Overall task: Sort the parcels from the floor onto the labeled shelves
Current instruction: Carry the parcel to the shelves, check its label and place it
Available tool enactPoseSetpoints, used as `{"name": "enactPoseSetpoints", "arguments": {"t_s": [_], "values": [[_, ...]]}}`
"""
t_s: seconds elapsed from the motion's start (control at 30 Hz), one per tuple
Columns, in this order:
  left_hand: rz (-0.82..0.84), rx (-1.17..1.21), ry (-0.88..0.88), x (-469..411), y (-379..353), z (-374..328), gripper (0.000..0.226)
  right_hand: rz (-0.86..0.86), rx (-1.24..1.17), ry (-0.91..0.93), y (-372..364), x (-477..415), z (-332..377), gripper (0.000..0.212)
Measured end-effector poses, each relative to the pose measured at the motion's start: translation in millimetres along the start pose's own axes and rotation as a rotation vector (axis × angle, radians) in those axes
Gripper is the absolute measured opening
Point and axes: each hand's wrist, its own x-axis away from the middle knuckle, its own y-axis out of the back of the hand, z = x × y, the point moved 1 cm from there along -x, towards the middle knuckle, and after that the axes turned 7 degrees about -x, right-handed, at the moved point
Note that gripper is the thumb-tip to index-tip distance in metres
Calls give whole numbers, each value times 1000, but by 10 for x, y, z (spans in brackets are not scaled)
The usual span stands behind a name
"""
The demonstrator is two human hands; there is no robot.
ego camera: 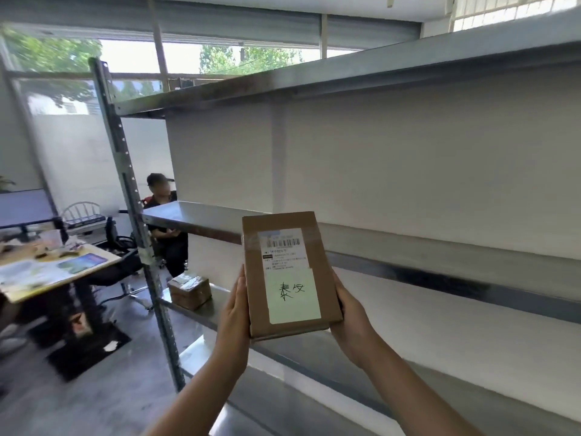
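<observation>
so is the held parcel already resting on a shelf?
No. The brown parcel is held up in the air between the left hand and right hand, in front of the metal shelves, touching none.

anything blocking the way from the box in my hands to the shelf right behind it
Nothing visible: the flat brown cardboard parcel, held by both hands, faces a bare grey metal shelf. The only other parcel, a small taped box, sits on a lower shelf.

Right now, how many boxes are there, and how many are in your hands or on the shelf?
Held in both hands: 1, the brown parcel with the handwritten label
On the shelf: 1, the small taped parcel
Total: 2
</observation>
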Motion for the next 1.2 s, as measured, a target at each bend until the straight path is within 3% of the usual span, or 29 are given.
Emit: {"name": "enactPoseSetpoints", "arguments": {"t_s": [0.2,0.47,0.63,1.0,1.2], "values": [[-186,-4,41,154,530,125,65,123,-43,-104,-414,-157,-375,39],[-394,32,28,268,1260,93,64,274,-40,-193,-1108,-457,-741,44],[-466,14,9,226,1781,46,45,361,-63,-234,-1613,-638,-949,46],[-567,26,9,29,3017,-59,44,401,-9,-237,-2790,-1038,-1394,51],[-621,43,-3,-109,3684,-41,41,396,-68,-277,-3391,-1318,-1716,40]]}}
